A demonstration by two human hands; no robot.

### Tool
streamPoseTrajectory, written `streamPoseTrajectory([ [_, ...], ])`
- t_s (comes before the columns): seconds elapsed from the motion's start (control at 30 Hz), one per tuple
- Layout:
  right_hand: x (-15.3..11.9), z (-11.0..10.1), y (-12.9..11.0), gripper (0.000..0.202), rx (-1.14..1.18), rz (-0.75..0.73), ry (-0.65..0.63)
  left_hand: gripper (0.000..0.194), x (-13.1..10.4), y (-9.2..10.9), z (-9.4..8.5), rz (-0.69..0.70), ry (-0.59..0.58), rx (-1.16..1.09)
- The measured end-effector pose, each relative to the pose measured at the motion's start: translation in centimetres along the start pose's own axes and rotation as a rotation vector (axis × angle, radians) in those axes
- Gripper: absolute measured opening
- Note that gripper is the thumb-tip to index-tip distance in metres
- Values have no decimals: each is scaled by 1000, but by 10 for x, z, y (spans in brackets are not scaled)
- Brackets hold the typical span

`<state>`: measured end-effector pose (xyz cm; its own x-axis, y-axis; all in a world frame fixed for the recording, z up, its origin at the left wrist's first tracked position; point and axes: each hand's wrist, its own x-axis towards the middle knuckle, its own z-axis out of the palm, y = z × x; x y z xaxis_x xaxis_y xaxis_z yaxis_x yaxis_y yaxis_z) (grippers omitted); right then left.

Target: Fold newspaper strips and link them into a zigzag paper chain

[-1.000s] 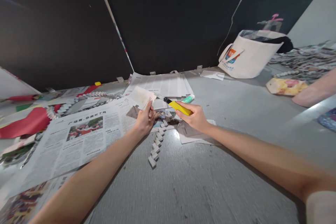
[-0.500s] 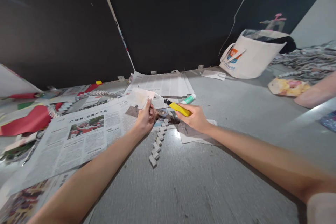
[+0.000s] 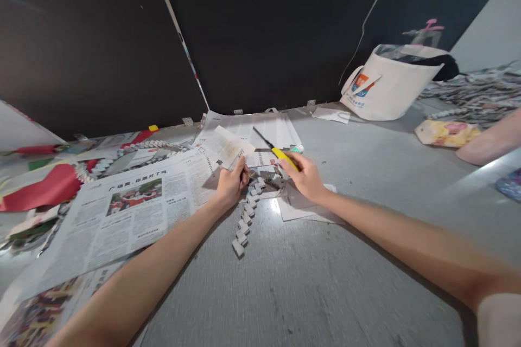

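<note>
My left hand (image 3: 233,183) pinches a small piece of newspaper (image 3: 224,147) between thumb and fingers, its free part sticking up and away from me. A yellow utility knife (image 3: 284,158) is gripped in my right hand (image 3: 306,178), the dark blade pointing up and left. The blade sits just right of the newspaper piece, and I cannot tell whether they touch. Under and below my hands a chain of folded paper links (image 3: 245,219) lies on the grey floor. Behind my right hand a glue stick (image 3: 298,148) with a green and white body is mostly hidden.
Spread newspaper (image 3: 138,217) covers the left side, with red paper (image 3: 44,187) beyond it. Several sheets (image 3: 260,127) lie before the black wall (image 3: 285,38). A white bag (image 3: 391,87) stands at right, near a yellow patterned pouch (image 3: 448,133) and another person's bare limb (image 3: 492,138).
The utility knife's blade has swung upward and now stands apart from where it crossed the paper. The newspaper piece has tilted, and my left hand has shifted slightly right.
</note>
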<state>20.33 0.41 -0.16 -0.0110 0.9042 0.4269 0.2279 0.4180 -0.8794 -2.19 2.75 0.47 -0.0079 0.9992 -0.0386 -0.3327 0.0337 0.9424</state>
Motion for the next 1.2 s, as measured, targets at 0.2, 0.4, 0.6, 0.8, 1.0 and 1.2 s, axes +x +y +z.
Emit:
streamPoseTrajectory([
  [0.2,8,-3,4,46,349,276,150,49,-2,-3,-3,86,-69,180],
  [0.4,-14,-26,0,39,263,426,22,45,-23,6,2,50,-333,512],
  [0.6,-28,-48,-9,38,144,337,-13,48,-23,18,10,60,-219,625],
  [0.8,-32,-48,-8,37,117,324,-22,47,-1,19,-5,165,-59,710],
  [1.0,-34,-49,-5,35,115,321,-52,31,3,7,-14,353,10,969],
  [1.2,-35,-50,-4,37,122,322,-72,65,7,-1,-17,621,-148,1291],
])
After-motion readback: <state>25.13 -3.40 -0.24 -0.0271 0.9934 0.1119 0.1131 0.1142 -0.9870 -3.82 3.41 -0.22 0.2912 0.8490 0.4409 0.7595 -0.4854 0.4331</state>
